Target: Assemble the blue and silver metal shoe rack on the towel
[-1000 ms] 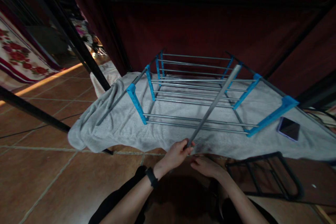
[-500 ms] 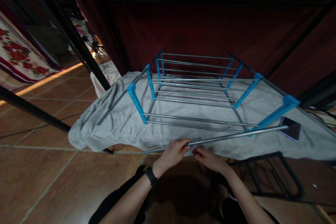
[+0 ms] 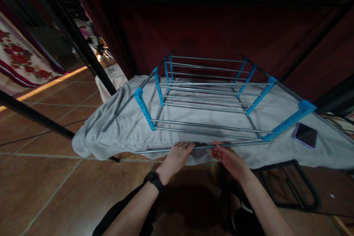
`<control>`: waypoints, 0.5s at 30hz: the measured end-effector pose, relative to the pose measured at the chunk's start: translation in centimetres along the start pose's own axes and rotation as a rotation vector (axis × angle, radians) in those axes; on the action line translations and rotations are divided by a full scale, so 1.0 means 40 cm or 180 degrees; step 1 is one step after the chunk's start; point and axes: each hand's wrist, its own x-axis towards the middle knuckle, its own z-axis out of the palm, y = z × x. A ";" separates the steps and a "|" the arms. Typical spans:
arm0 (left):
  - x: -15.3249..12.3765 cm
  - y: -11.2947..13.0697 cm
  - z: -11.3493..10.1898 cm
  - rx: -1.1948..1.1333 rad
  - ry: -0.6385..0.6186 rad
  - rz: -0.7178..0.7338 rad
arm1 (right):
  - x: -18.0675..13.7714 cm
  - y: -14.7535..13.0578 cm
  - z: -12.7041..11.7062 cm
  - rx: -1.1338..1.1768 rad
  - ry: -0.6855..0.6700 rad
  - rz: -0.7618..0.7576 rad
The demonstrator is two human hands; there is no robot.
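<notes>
A long thin metal rod (image 3: 249,143) lies crosswise on a grey towel (image 3: 121,129), near the towel's front edge. My left hand (image 3: 175,156) reaches to it with fingers stretched flat, the tips touching the rod's middle. My right hand (image 3: 229,158) does the same just to the right, fingers extended onto the rod. A black band (image 3: 153,180) sits on my left wrist. Just beyond the rod, a rack of metal bars with blue plastic connectors (image 3: 143,108) lies on its side on the towel.
A dark phone (image 3: 305,135) lies on the towel at the right. A black metal frame (image 3: 301,188) rests on the tiled floor (image 3: 41,184) by my right arm. Black poles (image 3: 83,51) slant across the left. Dark red fabric (image 3: 221,25) hangs behind the rack.
The rod swung from pointing away over the rack to lying crosswise, then moved down onto the towel. My hands went from gripping its near end to resting fingers on its middle.
</notes>
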 end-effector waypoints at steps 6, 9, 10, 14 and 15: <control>0.008 -0.033 -0.013 0.0258 -0.0010 -0.0250 | 0.025 0.016 -0.031 0.0417 0.0762 -0.0064; 0.009 -0.050 -0.027 0.0328 0.0015 -0.0468 | 0.031 0.010 -0.057 0.0628 0.1049 -0.0220; 0.009 -0.055 -0.032 0.0347 0.0003 -0.0538 | 0.032 0.006 -0.066 0.0678 0.1166 -0.0263; 0.008 -0.080 -0.048 0.0418 -0.0060 -0.0773 | 0.033 -0.009 -0.101 0.0720 0.1486 -0.0300; 0.008 -0.087 -0.050 0.0433 -0.0056 -0.0805 | 0.032 -0.012 -0.107 0.0711 0.1500 -0.0304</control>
